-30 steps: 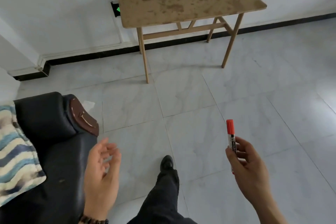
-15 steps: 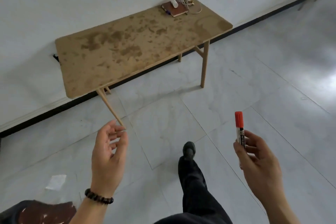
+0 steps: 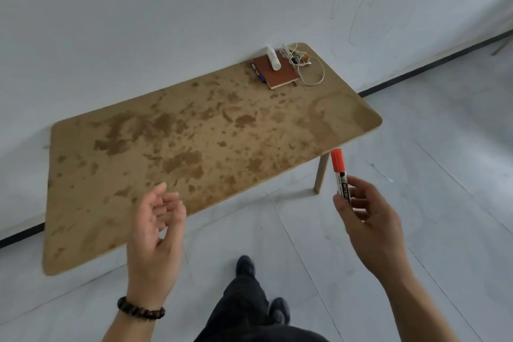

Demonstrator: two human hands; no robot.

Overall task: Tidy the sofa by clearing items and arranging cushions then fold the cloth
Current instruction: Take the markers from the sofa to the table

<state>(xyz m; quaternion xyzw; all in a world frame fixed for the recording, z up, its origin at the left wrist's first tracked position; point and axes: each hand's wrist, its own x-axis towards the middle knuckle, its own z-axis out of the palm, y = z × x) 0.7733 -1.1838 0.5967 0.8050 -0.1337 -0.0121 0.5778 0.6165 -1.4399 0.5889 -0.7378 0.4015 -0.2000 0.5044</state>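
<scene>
My right hand [image 3: 369, 219] grips a marker [image 3: 339, 172] with a red cap and white barrel, held upright just off the near right corner of a stained wooden table [image 3: 194, 147]. Over the table's near edge, my left hand [image 3: 155, 233] hangs with loosely curled fingers and nothing in it; a dark bead bracelet circles its wrist. The sofa, cushions and cloth are out of view.
At the table's far right corner lie a brown notebook [image 3: 274, 71], a white tube [image 3: 273, 58] on top of it and a tangled white cord [image 3: 302, 64]. The table stands against a white wall. Grey floor tiles [image 3: 430, 175] stretch to the right. My legs and dark shoes [image 3: 245, 265] show below.
I have walked away from the sofa up to the table, which now fills the view. The sofa has dropped out of sight. The marker stays in my right hand.
</scene>
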